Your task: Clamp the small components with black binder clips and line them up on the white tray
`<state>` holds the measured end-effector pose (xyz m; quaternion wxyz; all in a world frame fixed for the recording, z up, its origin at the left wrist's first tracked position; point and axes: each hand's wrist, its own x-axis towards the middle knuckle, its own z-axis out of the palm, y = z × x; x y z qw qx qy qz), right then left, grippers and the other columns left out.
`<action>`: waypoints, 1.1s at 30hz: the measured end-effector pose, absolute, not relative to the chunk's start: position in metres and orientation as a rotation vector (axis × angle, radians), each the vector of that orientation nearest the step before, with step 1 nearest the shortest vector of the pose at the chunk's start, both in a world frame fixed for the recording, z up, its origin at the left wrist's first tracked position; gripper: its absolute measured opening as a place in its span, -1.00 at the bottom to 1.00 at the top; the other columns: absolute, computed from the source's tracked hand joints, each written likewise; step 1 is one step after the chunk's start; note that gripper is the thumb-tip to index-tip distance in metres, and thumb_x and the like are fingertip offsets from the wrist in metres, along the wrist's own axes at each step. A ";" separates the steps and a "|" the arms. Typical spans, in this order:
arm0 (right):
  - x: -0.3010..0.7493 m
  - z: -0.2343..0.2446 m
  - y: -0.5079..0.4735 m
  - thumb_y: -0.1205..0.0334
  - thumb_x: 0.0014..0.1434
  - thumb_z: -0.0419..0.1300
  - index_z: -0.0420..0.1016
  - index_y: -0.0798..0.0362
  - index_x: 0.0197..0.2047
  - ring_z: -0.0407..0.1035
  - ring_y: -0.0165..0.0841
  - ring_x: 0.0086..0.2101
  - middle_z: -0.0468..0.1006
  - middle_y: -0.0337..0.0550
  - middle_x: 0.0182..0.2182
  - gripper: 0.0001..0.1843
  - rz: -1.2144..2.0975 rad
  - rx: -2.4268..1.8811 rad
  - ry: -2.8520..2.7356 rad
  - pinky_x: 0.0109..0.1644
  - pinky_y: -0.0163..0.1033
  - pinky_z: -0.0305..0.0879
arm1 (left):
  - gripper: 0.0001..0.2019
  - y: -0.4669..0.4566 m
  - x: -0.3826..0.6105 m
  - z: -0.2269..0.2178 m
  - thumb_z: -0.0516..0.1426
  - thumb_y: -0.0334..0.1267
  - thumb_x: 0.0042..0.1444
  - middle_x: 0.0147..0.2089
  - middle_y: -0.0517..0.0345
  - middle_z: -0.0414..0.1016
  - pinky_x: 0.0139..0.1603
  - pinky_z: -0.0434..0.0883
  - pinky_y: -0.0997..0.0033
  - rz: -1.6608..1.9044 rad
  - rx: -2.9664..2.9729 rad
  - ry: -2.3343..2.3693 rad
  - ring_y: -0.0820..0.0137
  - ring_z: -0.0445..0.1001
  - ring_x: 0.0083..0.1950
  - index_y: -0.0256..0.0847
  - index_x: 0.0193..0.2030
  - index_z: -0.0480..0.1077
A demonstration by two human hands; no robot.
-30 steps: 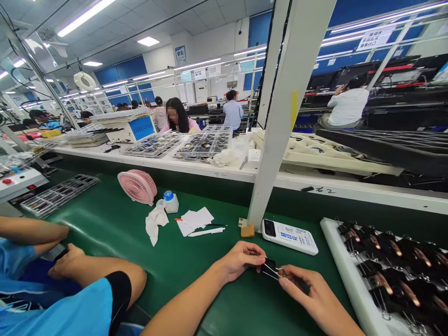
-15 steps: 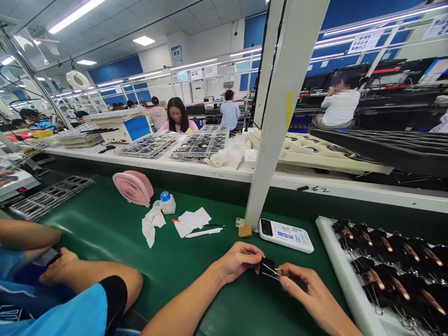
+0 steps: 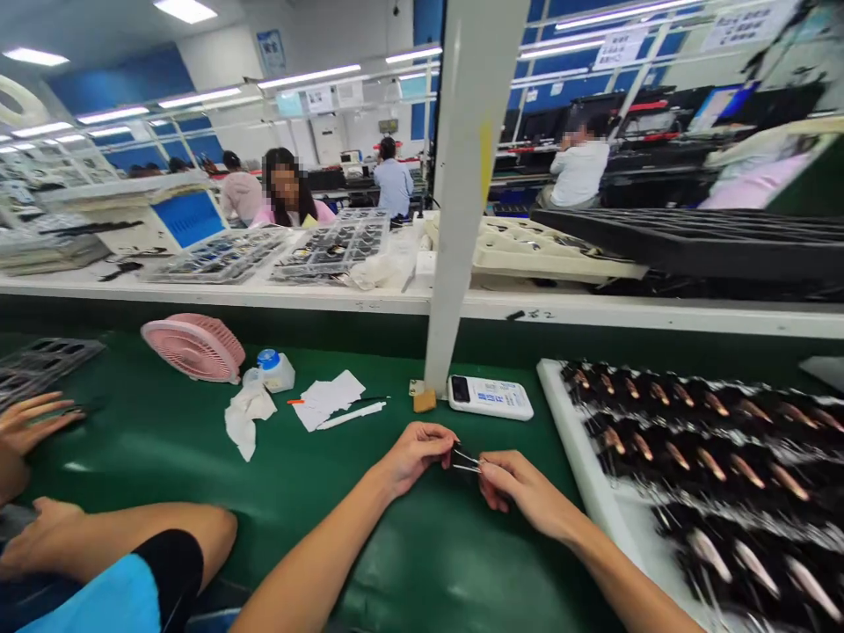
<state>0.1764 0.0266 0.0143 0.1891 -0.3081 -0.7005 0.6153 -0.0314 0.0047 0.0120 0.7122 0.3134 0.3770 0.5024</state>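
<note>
My left hand (image 3: 414, 454) and my right hand (image 3: 518, 489) meet over the green mat (image 3: 316, 492), near its front edge. Between them is a small black binder clip (image 3: 465, 460) with wire handles. My left fingers pinch the clip's body, which they mostly hide. My right fingers pinch the wire handles. Just to the right lies a white tray (image 3: 580, 457) filled with several rows of black binder clips, each with a copper-coloured part in it.
A white post (image 3: 454, 220) stands behind my hands, with a white device (image 3: 490, 396) at its foot. Papers and a pen (image 3: 333, 401), a crumpled wipe (image 3: 244, 417), a small bottle (image 3: 273, 370) and a pink fan (image 3: 193, 346) lie left. A co-worker's arms (image 3: 98, 536) occupy the bottom left.
The view has swung to the right and down, so the clip tray now fills more of the right. My hands stay together on the clip. The co-worker's far hand now rests flat at the left edge.
</note>
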 end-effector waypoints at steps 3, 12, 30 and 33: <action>0.178 0.015 0.028 -0.38 0.33 0.01 0.30 0.06 -0.51 0.22 -0.35 -0.53 0.35 -0.20 -0.58 -0.32 1.689 -0.862 -1.943 -0.42 -0.26 0.11 | -0.61 0.007 -0.032 0.011 0.49 -0.08 -0.21 -0.47 0.07 0.49 -0.37 0.23 0.45 1.101 0.709 0.827 0.47 0.36 -0.46 -0.36 -0.35 0.61; 0.181 0.017 0.028 -0.34 0.35 0.02 0.18 0.03 -0.47 -0.02 -0.40 -0.52 0.13 -0.29 -0.55 -0.38 1.819 -0.700 -1.814 -0.47 -0.27 -0.06 | -0.66 0.005 -0.034 0.013 0.45 -0.19 -0.09 -0.43 0.10 0.49 -0.32 0.28 0.47 1.084 0.765 0.750 0.49 0.38 -0.44 -0.32 -0.19 0.62; 0.182 0.025 0.028 -0.43 0.33 -0.04 0.22 0.05 -0.47 -0.01 -0.39 -0.51 0.12 -0.29 -0.56 -0.31 1.574 -0.819 -2.017 -0.44 -0.25 -0.08 | -0.67 0.004 -0.032 0.023 0.47 -0.13 -0.15 -0.47 0.09 0.51 -0.34 0.27 0.46 1.090 0.785 0.834 0.48 0.39 -0.46 -0.31 -0.30 0.63; 0.181 0.027 0.025 -0.43 0.34 -0.07 0.24 0.05 -0.46 0.01 -0.38 -0.50 0.15 -0.28 -0.56 -0.30 1.561 -0.832 -2.048 -0.43 -0.25 -0.05 | -0.63 0.003 -0.031 0.021 0.48 -0.12 -0.21 -0.48 0.09 0.51 -0.35 0.26 0.44 1.106 0.774 0.854 0.47 0.38 -0.48 -0.33 -0.31 0.63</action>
